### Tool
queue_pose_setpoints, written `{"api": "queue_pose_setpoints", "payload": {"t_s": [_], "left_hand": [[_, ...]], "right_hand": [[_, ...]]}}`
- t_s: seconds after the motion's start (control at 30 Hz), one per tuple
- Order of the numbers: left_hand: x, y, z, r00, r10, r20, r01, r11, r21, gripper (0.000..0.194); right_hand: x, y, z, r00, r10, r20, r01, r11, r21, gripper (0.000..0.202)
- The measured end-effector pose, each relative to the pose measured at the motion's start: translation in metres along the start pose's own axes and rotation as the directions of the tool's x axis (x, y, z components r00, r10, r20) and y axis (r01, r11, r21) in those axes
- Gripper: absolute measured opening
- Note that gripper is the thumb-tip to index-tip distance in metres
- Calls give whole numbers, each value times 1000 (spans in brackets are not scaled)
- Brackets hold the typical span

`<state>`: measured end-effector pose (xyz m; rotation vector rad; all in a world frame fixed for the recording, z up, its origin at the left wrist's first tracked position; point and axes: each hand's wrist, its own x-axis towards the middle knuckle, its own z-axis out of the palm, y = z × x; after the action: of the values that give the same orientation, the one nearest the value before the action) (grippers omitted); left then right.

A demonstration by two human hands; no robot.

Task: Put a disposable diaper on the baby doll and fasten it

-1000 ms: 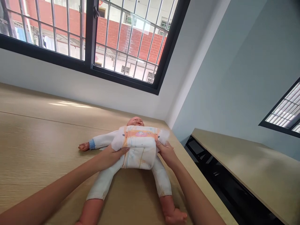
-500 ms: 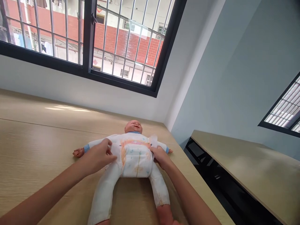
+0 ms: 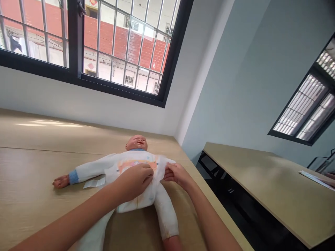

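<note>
A baby doll point(image 3: 136, 142) in a white suit with blue cuffs lies on its back on the table, head toward the window. Across its belly sits a white disposable diaper point(image 3: 146, 199) with an orange printed waistband. My left hand point(image 3: 136, 179) reaches over the diaper's front, fingers curled in a pinch at its right edge and partly hiding the print. My right hand point(image 3: 178, 174) pinches the white side wing point(image 3: 160, 168) of the diaper at the doll's hip. On the left, the other side tab point(image 3: 94, 182) lies loose on the table, below the doll's outstretched arm.
The wooden table point(image 3: 39, 167) runs back to the wall beneath a barred window point(image 3: 123, 45). Right of its edge is a dark gap, then a second table point(image 3: 251, 174) with some papers point(image 3: 318, 179) at its far right. Another window point(image 3: 303, 104) appears beyond.
My left hand has moved from the diaper's left side across to its right edge. The right hand draws the right wing outward. The view has swung rightward.
</note>
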<state>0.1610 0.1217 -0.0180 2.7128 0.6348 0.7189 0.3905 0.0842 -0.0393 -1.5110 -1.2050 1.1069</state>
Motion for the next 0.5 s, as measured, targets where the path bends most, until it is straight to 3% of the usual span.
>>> {"api": "queue_pose_setpoints", "payload": {"t_s": [0.13,0.23,0.33,0.5], "left_hand": [[-7,-5,3,999,-37,-25,35,998,-54,18],[-8,-2,2,997,-67,-24,66,996,-65,20],[-8,0,0,996,-89,-2,89,995,-40,20],[-9,-4,-1,993,-119,6,120,991,-68,20]], "right_hand": [[2,7,-9,996,10,-88,-18,996,-93,13],[2,11,-2,1000,12,-19,-15,987,-160,5],[3,16,7,999,15,33,-7,977,-214,5],[4,23,17,991,-134,-26,121,947,-296,17]]}}
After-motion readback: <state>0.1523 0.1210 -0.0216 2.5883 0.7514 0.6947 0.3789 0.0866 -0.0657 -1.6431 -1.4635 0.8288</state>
